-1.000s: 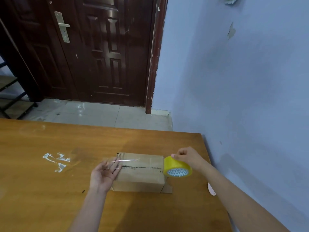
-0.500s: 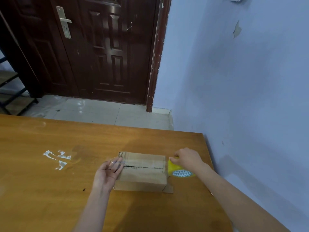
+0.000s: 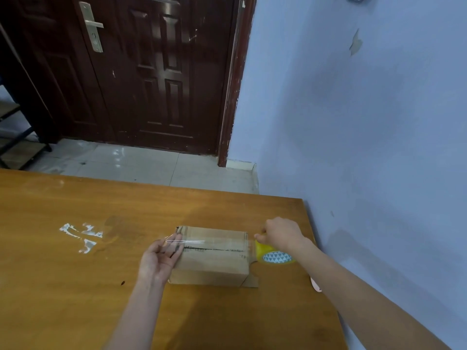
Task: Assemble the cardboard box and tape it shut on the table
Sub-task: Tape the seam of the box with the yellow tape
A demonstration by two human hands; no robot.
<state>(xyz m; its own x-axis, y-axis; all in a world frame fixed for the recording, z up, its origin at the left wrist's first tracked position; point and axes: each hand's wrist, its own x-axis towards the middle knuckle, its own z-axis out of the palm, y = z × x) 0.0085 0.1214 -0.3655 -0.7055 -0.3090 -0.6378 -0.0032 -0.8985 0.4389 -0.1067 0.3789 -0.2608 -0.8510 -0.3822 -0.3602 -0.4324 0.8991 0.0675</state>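
Note:
A small brown cardboard box (image 3: 212,263) sits on the wooden table (image 3: 75,286) with its top flaps closed along a dark seam. A strip of clear tape (image 3: 214,242) runs over the seam from left to right. My left hand (image 3: 159,258) lies flat against the box's left end, fingers on the tape's free end. My right hand (image 3: 280,234) grips a yellow tape roll (image 3: 274,253) just past the box's right edge, low near the table.
White smears (image 3: 80,236) mark the table left of the box. A small pale pink object (image 3: 316,285) lies at the table's right edge. The blue wall (image 3: 366,147) runs close along the right. A dark door (image 3: 151,72) stands beyond the table.
My right hand has pulled the roll down and right, past the box's right edge, laying tape over the seam. My left hand stays at the left end.

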